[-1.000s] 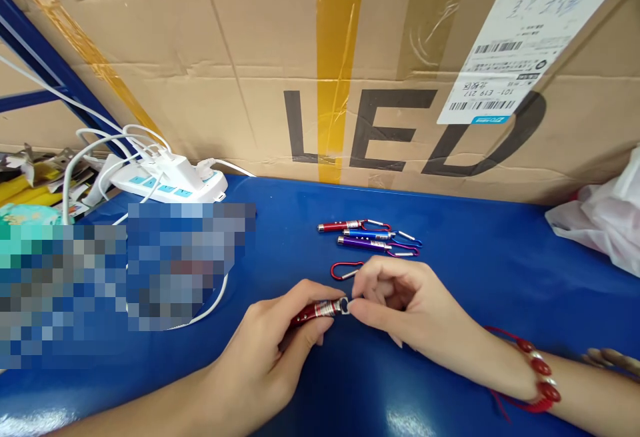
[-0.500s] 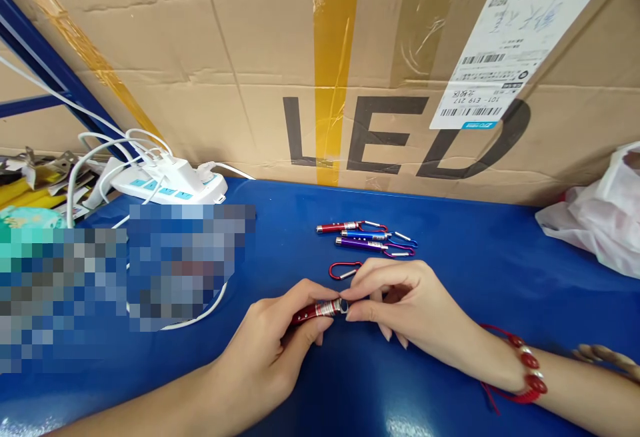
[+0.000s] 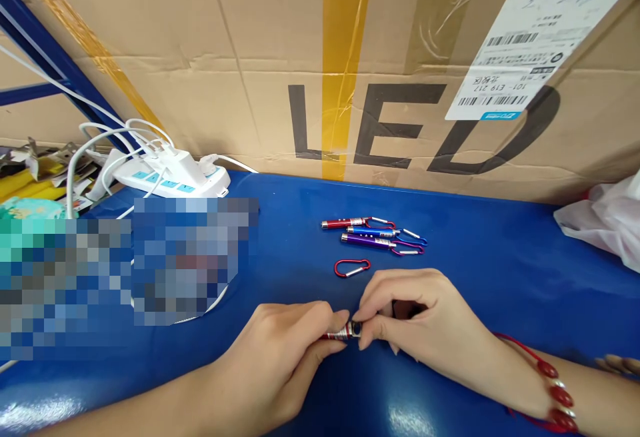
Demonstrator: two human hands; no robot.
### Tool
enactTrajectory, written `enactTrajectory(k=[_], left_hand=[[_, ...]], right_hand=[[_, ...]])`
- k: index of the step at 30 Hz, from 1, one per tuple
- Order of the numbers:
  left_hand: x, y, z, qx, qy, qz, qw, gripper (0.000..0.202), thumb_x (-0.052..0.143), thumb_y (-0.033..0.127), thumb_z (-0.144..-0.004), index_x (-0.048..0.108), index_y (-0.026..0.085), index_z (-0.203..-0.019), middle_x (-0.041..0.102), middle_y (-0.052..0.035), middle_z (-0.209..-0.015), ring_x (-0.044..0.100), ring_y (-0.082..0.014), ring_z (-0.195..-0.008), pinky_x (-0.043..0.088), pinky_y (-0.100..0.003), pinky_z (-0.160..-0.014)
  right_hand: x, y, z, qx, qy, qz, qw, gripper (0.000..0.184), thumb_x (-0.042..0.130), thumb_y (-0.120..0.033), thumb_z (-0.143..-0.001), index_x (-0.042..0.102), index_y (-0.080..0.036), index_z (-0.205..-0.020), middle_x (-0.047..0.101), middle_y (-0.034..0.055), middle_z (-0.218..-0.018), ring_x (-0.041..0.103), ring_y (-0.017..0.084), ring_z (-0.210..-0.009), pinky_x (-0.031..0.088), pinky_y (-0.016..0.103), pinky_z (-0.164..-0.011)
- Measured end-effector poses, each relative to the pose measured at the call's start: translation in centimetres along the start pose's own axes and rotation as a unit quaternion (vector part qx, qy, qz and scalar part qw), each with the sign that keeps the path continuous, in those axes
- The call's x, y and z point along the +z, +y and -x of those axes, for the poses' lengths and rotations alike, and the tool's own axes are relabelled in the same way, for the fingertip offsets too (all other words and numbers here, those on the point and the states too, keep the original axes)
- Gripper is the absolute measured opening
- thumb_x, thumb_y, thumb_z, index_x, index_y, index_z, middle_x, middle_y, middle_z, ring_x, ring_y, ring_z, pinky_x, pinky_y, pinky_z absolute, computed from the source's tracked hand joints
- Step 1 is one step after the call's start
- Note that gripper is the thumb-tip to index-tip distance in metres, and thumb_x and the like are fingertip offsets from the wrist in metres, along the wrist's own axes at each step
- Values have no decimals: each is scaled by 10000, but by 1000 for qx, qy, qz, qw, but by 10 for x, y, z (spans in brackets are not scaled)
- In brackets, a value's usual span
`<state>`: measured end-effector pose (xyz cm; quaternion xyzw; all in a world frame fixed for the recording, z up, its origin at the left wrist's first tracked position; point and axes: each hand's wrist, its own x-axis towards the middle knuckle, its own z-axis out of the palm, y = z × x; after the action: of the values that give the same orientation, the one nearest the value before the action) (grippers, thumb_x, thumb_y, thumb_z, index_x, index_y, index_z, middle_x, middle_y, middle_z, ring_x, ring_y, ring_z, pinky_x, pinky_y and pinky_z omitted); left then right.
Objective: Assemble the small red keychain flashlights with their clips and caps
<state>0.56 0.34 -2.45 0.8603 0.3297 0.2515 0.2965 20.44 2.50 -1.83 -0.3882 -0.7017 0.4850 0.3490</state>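
A small red mini flashlight with a silver end and a printed label is gripped in my left hand, which covers most of its barrel. My right hand pinches at the flashlight's silver end with thumb and fingertips, the other fingers curled. Just beyond my hands, a loose red carabiner lies on the blue table. Farther back rest a red flashlight, a blue flashlight and a purple flashlight, each with a carabiner clipped to one end.
Behind the blue table stands a large cardboard box marked LED. A white power strip with several cables sits at the back left. Blurred-out items cover the left side. A white plastic bag lies at the far right.
Both hands have shifted slightly down and right in view with the flashlight. My left fingers now cover more of its barrel. The loose carabiner shows fully now.
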Motion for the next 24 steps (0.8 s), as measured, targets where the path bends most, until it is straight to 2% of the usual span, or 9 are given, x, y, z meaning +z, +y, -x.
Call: enactTrajectory(k=[5,9,11,14,16,19,24], left_hand=[[0,2,0,27,4,-23,999,134,365,91,-914,451,177,-858,510,6,-665,432,-110,-531,334,-205,-509],[-3,5,-1,49,3,-39,998,124,366,87,-913,419,186,-862,498,19,-663,432,-108,-521,327,-204,-495],[-6,8,-1,49,-11,-32,998,107,387,112,-918,390,194,-849,513,27,-677,450,-102,-532,342,-191,-500],[-8,11,-1,27,-27,-4,999,79,405,149,-921,388,202,-865,515,43,-686,437,-88,-521,349,-173,-488],[-8,10,0,-6,-21,30,999,59,403,162,-923,402,204,-881,501,49,-677,415,-82,-504,341,-170,-472],[-5,7,2,-57,-13,69,996,31,411,197,-924,420,197,-894,501,45,-662,436,-82,-513,351,-171,-473],[-3,5,2,-65,5,76,995,67,429,197,-919,484,180,-954,558,24,-696,507,-87,-562,389,-169,-502]], right_hand=[[2,-1,3,-118,29,72,990,105,648,-100,-746,669,-168,-669,655,-3,-654,585,71,-536,433,146,-439],[2,-3,8,-171,27,119,978,114,618,-120,-794,635,-176,-696,641,-9,-644,579,64,-535,443,142,-468],[0,-5,10,-211,15,172,962,124,582,-146,-837,604,-176,-719,623,-13,-642,563,56,-533,431,145,-478],[-4,-5,11,-273,1,282,920,147,509,-184,-899,575,-177,-768,606,-11,-684,551,53,-567,396,164,-491],[-5,-4,8,-289,1,326,900,172,487,-216,-918,577,-170,-778,592,-8,-704,531,51,-571,360,180,-479],[-5,0,4,-284,1,331,900,208,474,-208,-924,589,-159,-758,572,-14,-702,505,44,-565,318,190,-465],[-3,2,2,-281,-9,344,896,253,439,-196,-937,590,-146,-740,557,-7,-683,479,55,-546,301,201,-472]])
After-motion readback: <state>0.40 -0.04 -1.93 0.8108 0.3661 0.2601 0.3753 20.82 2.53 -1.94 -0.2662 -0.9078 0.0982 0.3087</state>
